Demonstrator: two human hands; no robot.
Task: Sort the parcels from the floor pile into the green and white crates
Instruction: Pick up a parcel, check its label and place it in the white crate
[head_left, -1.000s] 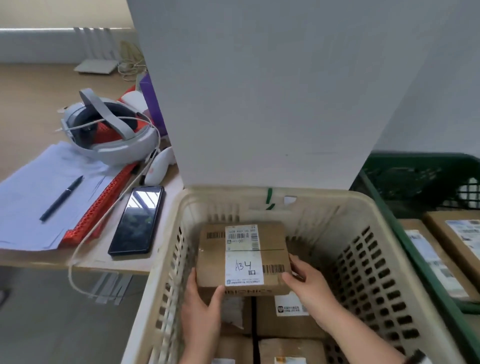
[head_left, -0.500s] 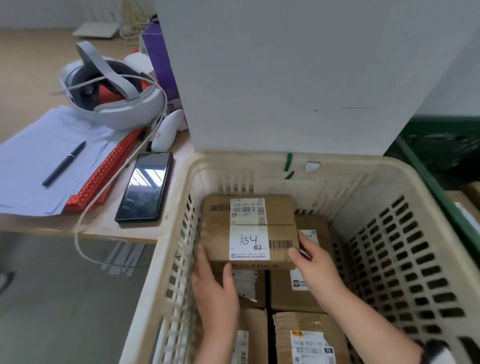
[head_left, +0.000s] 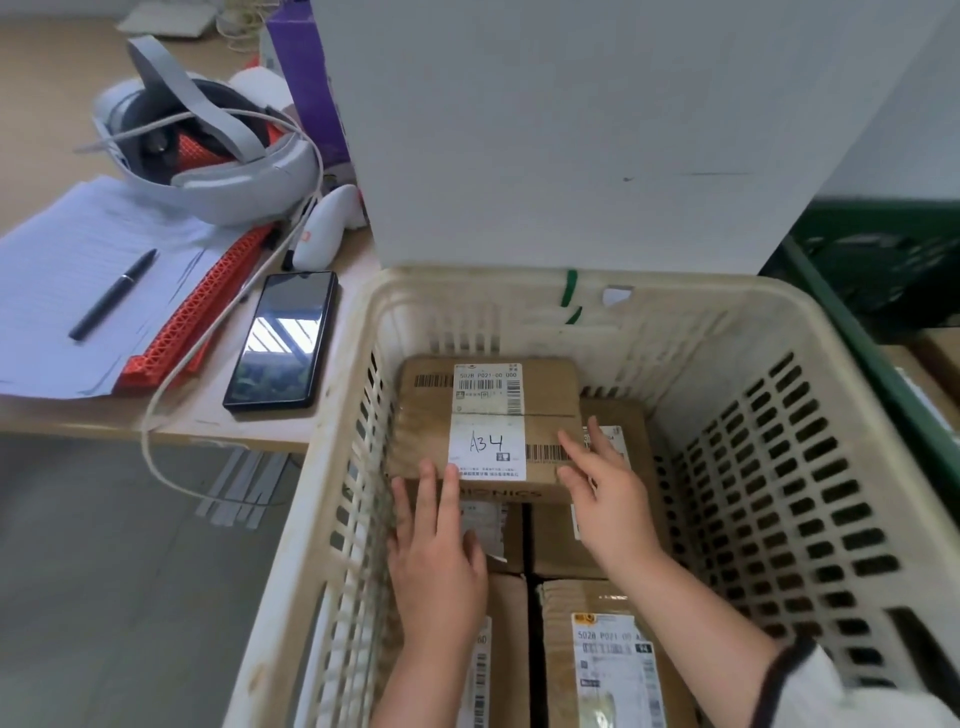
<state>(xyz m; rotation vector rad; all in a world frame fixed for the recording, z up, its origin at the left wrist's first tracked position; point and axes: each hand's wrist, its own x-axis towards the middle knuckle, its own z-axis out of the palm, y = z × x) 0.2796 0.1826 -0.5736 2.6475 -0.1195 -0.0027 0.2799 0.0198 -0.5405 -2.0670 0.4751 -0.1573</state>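
Observation:
A brown cardboard parcel (head_left: 431, 426) with a white label marked A34 lies in the far left corner of the white crate (head_left: 675, 306), on top of other parcels. My left hand (head_left: 434, 545) has straight fingers touching the parcel's near edge. My right hand (head_left: 605, 488) lies with straight fingers against the parcel's near right corner. Several more brown parcels (head_left: 602, 649) fill the crate's floor below. The green crate (head_left: 852, 332) stands to the right, mostly cut off by the frame.
A low table (head_left: 197, 415) on the left bears a phone (head_left: 283, 340), papers with a pen (head_left: 111, 293), a red grid part (head_left: 197, 306), a white headset (head_left: 208, 156) with a cable, and a purple box (head_left: 306, 78). A white panel (head_left: 571, 130) rises behind the crate.
The parcel has gone down into the crate's far left corner. Both hands have loosened from its sides, and their fingers now lie straight against its near edge.

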